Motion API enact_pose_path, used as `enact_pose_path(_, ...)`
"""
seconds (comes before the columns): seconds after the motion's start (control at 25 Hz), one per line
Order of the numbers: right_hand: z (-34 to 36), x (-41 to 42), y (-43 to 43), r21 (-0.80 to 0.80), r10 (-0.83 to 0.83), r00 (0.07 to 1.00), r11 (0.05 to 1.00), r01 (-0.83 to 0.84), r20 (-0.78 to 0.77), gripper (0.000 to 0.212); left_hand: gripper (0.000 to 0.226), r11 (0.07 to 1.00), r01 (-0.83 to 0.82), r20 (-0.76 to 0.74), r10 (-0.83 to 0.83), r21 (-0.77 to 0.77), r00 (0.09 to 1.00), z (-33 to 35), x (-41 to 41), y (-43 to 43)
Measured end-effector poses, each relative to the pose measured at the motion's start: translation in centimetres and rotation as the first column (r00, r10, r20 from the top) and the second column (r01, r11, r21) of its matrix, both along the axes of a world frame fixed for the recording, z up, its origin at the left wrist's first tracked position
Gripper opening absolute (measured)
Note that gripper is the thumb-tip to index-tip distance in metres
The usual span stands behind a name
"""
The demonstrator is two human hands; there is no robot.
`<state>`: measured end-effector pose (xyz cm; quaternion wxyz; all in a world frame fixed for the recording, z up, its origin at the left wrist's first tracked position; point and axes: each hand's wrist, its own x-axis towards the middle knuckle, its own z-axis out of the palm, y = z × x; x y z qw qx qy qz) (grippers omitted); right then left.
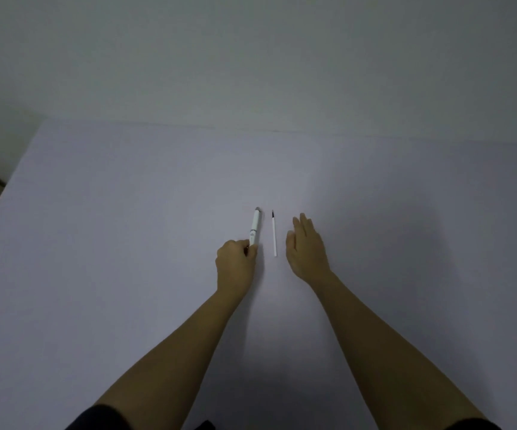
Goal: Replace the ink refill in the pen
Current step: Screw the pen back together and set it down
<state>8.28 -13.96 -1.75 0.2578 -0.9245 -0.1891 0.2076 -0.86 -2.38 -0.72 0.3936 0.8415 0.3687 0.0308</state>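
A white pen lies on the pale table, its grey end pointing away from me. My left hand has its fingers closed on the pen's near end. Just right of the pen lies a thin white ink refill with a dark tip at its far end. My right hand rests flat and open on the table beside the refill, a little to its right and not touching it.
The table's far edge meets a plain grey wall. Its left edge slants toward me, with dark floor beyond. Both my bare forearms reach in from the bottom of the view.
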Motion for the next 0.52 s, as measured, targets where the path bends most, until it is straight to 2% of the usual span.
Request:
enact_pose_path(0.08, -1.7, -0.4, -0.6, -0.112, 0.08, 0.995, 0.991, -0.072, 0.061, 0.05, 0.032, 0.999, -0.019, -0.007, 0.019, 0.027, 1.0, -1.1, 0.5, -0.5)
enact_pose_path(0.24, -3.5, -1.2, -0.7, -0.228, 0.144, 0.98, 0.968, -0.11, 0.14, 0.061, 0.028, 0.988, 0.007, -0.001, -0.007, 0.156, 1.0, -2.1, 1.0, -1.3)
enact_pose_path(0.4, -4.5, -1.4, -0.6, -0.244, 0.133, 0.969, 0.967, -0.08, 0.21, 0.071, 0.029, 0.993, -0.023, 0.046, 0.017, 0.116, 0.999, -2.8, 0.7, -1.4)
enact_pose_path(0.52, -4.6, -1.5, -0.5, -0.244, 0.128, 0.965, 0.967, -0.07, 0.229, 0.068, 0.027, 0.978, 0.016, 0.03, -0.023, 0.206, 0.999, -3.3, 0.6, -1.2)
